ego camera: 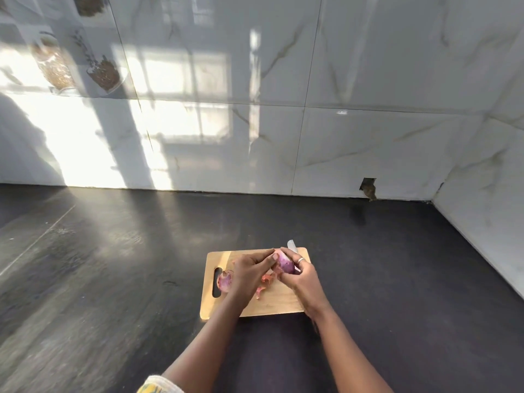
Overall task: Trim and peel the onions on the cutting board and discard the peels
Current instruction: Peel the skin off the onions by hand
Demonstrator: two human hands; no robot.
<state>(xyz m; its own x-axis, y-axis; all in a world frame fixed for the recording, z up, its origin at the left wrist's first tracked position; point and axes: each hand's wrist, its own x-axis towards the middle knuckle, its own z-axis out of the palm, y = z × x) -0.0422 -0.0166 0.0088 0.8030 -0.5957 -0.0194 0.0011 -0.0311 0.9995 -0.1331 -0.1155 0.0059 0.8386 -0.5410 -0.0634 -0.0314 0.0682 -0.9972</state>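
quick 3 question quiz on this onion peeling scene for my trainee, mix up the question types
1. True or false: the left hand and right hand both hold one onion over the board.
2. Where does the other onion lie? A: on the board beside its slot. B: on the dark counter. C: against the wall.
3. Fill in: loose ___ lie on the board below the hands.

Key: 1 true. 2 A. 3 peels.
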